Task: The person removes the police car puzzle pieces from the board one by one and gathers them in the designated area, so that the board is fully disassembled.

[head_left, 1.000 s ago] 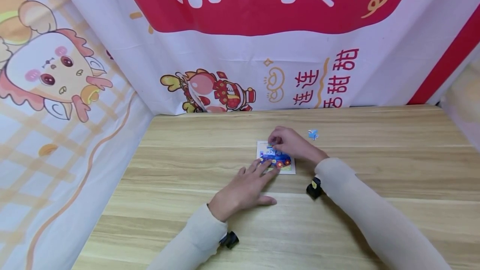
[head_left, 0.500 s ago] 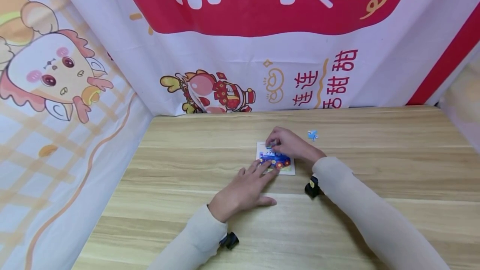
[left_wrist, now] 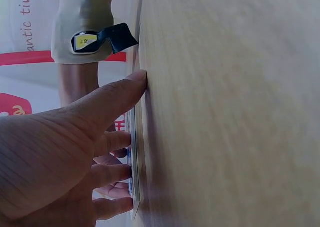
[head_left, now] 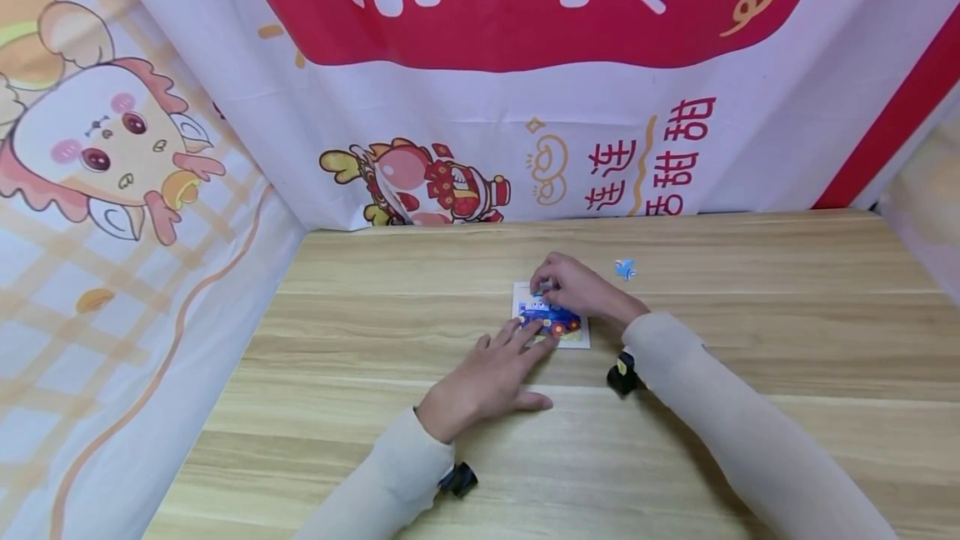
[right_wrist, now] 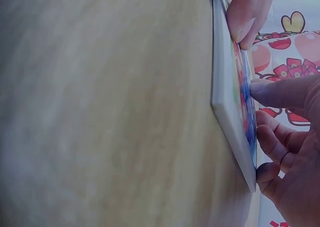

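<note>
A small square jigsaw puzzle (head_left: 582, 342) with a blue cartoon car and a pale border lies flat on the table. My left hand (head_left: 491, 375) rests its extended fingertips on the puzzle's near left part, with the thumb out on the wood. Over the far edge, my right hand (head_left: 576, 283) bends its fingers and thumb down, pinching what seems to be a puzzle piece against the board; the fingers mostly hide it. From the right wrist view, thumb and fingertips of the right hand (right_wrist: 290, 132) touch the puzzle's surface (right_wrist: 245, 94).
A loose light-blue puzzle piece (head_left: 625, 269) lies on the wooden table (head_left: 360, 315), beyond the right wrist. White cloth with red and cartoon prints (head_left: 465, 107) hangs behind the table and along its left side. Both wrists carry black cameras (head_left: 459, 480).
My right hand has shifted slightly left along the puzzle's far edge. The left hand, the puzzle and the loose piece stay where they were.
</note>
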`<state>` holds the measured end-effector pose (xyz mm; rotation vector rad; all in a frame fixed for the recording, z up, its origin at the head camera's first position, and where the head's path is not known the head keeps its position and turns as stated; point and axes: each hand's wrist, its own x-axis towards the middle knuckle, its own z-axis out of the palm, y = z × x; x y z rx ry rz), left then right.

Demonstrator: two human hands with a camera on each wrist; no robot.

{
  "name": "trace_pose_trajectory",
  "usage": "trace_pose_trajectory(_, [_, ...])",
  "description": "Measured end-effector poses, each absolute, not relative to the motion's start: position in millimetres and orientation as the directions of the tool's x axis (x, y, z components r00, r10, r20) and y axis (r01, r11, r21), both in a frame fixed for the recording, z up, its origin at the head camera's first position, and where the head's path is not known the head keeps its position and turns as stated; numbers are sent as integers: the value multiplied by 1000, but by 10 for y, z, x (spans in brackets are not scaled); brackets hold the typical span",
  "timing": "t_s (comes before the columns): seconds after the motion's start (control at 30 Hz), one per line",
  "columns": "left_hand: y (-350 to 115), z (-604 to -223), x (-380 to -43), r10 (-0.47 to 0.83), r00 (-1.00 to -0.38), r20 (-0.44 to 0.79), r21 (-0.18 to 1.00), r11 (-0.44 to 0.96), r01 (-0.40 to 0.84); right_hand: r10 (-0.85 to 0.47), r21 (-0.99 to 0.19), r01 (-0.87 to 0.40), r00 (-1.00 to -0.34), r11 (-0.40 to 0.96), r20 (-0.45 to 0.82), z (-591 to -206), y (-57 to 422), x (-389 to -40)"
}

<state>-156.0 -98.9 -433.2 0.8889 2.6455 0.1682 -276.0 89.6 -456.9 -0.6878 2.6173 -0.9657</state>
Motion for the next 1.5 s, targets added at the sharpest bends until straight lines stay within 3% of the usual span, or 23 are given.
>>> trace_pose_trajectory(0.83, [-992, -4342, -1561, 607, -746, -275, 215, 795, 567, -522, -631, -381, -852, 675, -44, -4544, 886, -2737])
trace_pose_trajectory(1.5, [-993, -4363, -1555, 602, -750, -273, 208, 799, 565, -457, -669, -293, -886, 683, -78, -4565, 864, -2746])
